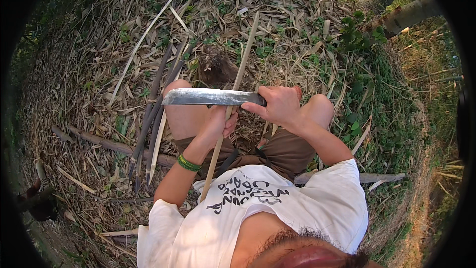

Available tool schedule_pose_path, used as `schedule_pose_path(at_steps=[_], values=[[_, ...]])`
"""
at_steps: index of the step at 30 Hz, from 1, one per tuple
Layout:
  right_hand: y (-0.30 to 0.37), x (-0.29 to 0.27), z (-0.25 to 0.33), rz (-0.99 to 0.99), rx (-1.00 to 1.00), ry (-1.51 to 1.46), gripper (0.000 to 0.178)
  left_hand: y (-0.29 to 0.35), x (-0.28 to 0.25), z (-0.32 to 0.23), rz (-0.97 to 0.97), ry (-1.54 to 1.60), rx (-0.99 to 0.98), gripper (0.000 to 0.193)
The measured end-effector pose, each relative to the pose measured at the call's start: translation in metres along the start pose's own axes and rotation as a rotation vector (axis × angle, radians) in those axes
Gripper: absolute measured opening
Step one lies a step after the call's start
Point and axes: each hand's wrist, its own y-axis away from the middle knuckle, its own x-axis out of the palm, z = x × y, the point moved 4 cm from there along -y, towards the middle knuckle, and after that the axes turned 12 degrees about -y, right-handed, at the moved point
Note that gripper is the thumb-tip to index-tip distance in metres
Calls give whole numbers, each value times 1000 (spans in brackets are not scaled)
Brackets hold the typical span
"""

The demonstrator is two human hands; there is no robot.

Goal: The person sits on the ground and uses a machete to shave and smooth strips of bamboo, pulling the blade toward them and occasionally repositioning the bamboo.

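My right hand (280, 105) grips a machete (203, 97) by its handle end, with the thumb against the blade. The broad steel blade lies level, pointing left, and crosses over a long pale stick (246, 52). Just below the blade, my left hand (218, 123) has its fingers wrapped round that stick. The stick slants from my shirt front up and away to the right, past a dark stump (215, 64) between my knees. Whether the cutting edge bites into the wood, I cannot tell.
Several dark poles (153, 99) lie beside my left knee, with pale split strips (148, 32) near them. A thicker branch (106, 142) runs along the ground to the left. Dry leaves cover the slope; trunks (409, 16) stand at the far right.
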Motion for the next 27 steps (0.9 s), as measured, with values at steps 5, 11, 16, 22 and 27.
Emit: schedule_pose_path(at_steps=[5,11,16,22,27], values=[[-14,-17,-33,-62,118,105,61,15,9,8,-64,-201,37,54],[-41,-84,-144,-219,495,114,72,44,13,18,-51,-235,23,54],[-25,-77,-94,-314,354,-104,78,28,7,-4,-291,-286,170,49],[6,-5,-11,-75,45,-66,64,-13,-7,7,-518,-577,296,43],[10,9,-16,-98,65,-18,64,4,11,-18,-585,-625,416,30]])
